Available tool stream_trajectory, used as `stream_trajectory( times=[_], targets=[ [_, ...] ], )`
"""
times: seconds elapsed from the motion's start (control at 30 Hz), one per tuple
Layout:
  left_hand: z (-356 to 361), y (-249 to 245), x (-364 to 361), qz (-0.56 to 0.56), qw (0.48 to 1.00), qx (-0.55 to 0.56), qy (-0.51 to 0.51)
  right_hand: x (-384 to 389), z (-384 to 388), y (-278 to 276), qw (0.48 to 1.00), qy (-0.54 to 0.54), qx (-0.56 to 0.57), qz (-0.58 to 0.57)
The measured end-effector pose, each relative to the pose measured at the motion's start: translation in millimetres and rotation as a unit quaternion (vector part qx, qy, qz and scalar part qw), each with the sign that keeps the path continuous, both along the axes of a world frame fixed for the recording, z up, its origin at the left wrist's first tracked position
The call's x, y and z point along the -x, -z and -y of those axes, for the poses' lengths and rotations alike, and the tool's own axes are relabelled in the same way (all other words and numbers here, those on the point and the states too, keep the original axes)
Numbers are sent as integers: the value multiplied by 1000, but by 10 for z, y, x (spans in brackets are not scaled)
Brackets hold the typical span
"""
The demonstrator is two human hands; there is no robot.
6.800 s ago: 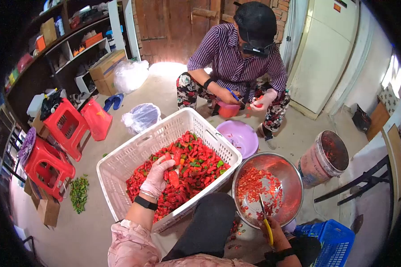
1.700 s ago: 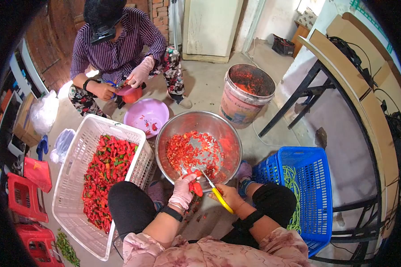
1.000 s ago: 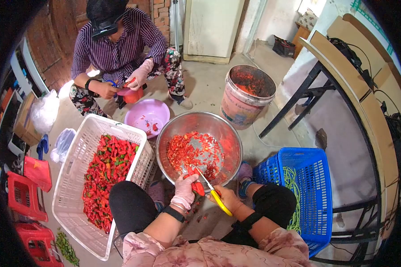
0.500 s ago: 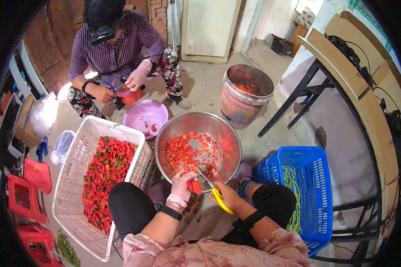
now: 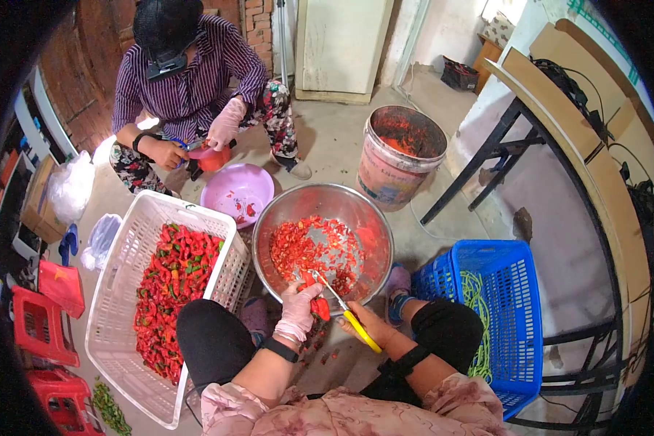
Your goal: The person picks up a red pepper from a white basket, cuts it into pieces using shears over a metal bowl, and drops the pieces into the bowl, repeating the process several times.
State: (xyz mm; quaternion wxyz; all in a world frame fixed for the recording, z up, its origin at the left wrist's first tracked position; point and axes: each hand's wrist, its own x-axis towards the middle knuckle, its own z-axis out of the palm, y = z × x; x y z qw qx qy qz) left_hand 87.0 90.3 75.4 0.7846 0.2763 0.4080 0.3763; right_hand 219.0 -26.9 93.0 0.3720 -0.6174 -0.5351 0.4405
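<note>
My left hand [image 5: 300,311], in a pale glove, is closed around a red chili pepper [image 5: 320,307] at the near rim of the steel basin [image 5: 374,218]. My right hand [image 5: 365,325] grips yellow-handled scissors [image 5: 356,325], whose blades reach up-left to the pepper by my left fingers. How far the blades are parted is too small to tell. Cut red pepper pieces [image 5: 298,247] lie over the basin's bottom. To the left, a white plastic crate [image 5: 116,320] holds many whole red peppers [image 5: 171,291] with some green ones among them.
Opposite me, a seated person [image 5: 189,80] works with blue-handled scissors over a small red bowl. A lilac basin [image 5: 229,182], a stained bucket [image 5: 392,160] and a blue crate [image 5: 519,320] with green cord surround the steel basin. Red stools [image 5: 40,327] stand left; a black-legged table [image 5: 512,109] stands right.
The scissors and my right hand have shifted slightly left and down. My left hand has turned a little with the pepper. Across from me, the person's gloved hand has moved slightly.
</note>
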Motion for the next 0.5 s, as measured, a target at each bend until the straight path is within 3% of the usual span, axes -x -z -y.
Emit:
stream_trajectory(
  times=[0.1,0.23,0.33,0.4,0.43,0.5],
  targets=[
    [-35,16,-4,54,997,42,25,24,15,-22,995,-6,20,-93],
    [-92,51,-18,49,995,64,54,4,3,54,995,2,67,-69],
    [-68,54,-43,41,996,71,18,55,7,0,997,19,70,-31],
    [-56,112,-49,56,993,102,15,73,16,62,992,48,40,112],
    [-50,120,-53,55,993,101,15,83,18,65,992,49,40,112],
    [-38,128,-66,77,992,104,9,108,16,56,972,83,-25,219]
  ],
)
